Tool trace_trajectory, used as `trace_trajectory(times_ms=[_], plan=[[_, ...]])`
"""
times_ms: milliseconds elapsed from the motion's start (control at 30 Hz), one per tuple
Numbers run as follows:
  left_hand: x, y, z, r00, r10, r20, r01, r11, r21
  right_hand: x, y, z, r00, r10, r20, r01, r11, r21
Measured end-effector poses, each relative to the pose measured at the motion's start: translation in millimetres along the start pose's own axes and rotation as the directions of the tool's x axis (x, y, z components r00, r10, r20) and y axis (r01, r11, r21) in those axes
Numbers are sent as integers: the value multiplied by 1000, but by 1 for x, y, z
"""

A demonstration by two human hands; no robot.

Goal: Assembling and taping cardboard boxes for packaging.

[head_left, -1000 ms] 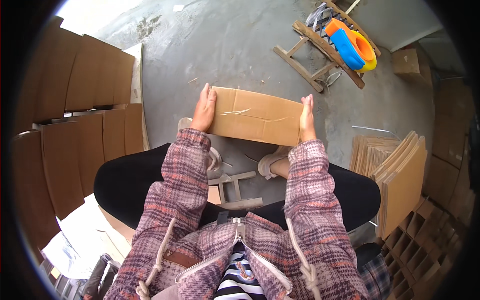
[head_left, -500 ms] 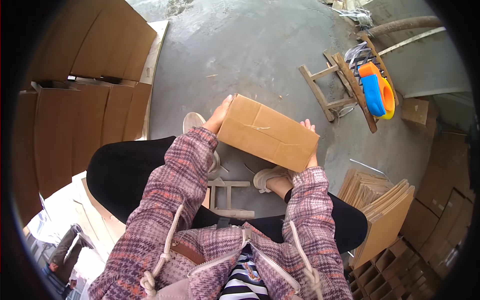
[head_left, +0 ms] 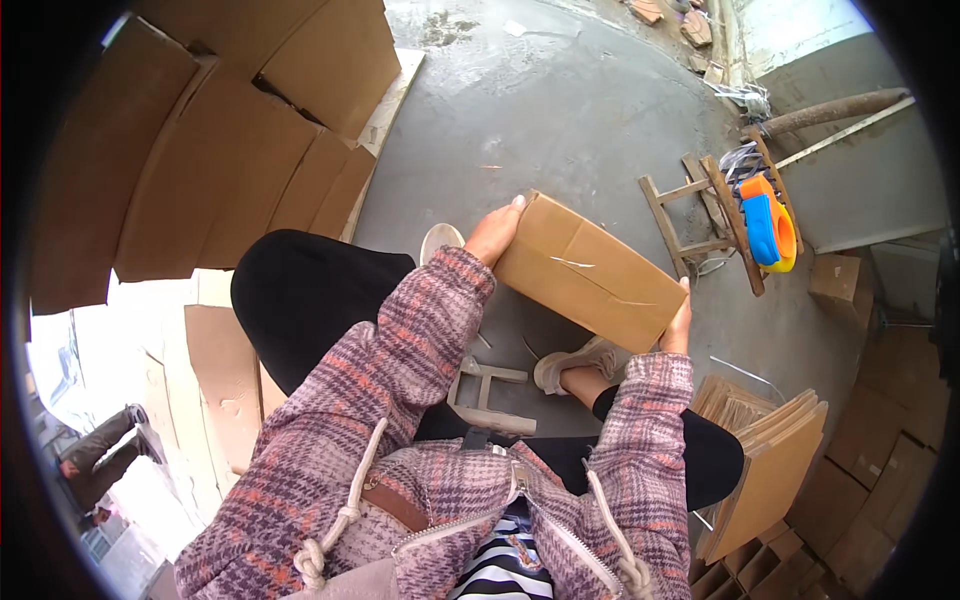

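Between my two hands I hold a brown cardboard box point(head_left: 592, 272) above the floor, in front of my knees. It is tilted, its left end farther away than its right. My left hand point(head_left: 497, 232) grips the left end, with the thumb along the edge. Against the right end presses my right hand point(head_left: 679, 322); its fingers are partly hidden behind the box. A seam and a small pale torn mark show on the face turned up to me.
Stacked cardboard boxes point(head_left: 220, 160) rise at the left. A wooden stool point(head_left: 715, 200) carries blue, orange and yellow tape dispensers point(head_left: 768, 225) at the far right. Flattened cardboard sheets point(head_left: 775, 450) lean by my right knee. A small wooden frame point(head_left: 492, 395) is on the floor between my legs.
The view has turned toward the left, so the surroundings sit farther right in the picture. The box is still between both hands, its right end tipped slightly nearer to me.
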State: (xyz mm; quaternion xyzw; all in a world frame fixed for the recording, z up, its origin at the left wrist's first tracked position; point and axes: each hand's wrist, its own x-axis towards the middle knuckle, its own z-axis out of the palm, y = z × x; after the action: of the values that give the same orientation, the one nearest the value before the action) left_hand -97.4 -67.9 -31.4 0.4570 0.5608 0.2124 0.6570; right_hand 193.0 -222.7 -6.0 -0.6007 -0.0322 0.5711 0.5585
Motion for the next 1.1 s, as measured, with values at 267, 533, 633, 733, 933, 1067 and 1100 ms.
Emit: trace_trajectory(times_ms=[267, 533, 633, 733, 933, 1067, 1100], plan=[[-150, 143, -27, 695, 719, -23, -719, 695, -3, -78, -73, 67, 795, -607, -16, 595, 774, 214], [-276, 180, -64, 346, 938, -16, -933, 346, 101, -198, -141, 155, 651, -754, -85, 730, 592, 340], [-287, 176, -74, 448, 886, -124, -893, 436, -113, -222, -155, 170, 613, -774, -159, 782, 565, 263], [-301, 163, -88, 675, 714, -188, -695, 529, -487, -226, -167, 173, 336, -496, 801, 326, 859, 395], [-295, 65, -151, 977, 212, -24, -154, 624, -766, -247, -108, 261, 606, -348, 715, 735, 590, -335], [-293, -2, -173, 1000, 22, -11, -19, 456, -890, -212, -63, 277, 638, -34, 770, 705, 429, -565], [-291, -12, -174, 999, 2, -45, -41, 466, -884, -201, -54, 278, 653, 1, 757, 661, 487, -571]])
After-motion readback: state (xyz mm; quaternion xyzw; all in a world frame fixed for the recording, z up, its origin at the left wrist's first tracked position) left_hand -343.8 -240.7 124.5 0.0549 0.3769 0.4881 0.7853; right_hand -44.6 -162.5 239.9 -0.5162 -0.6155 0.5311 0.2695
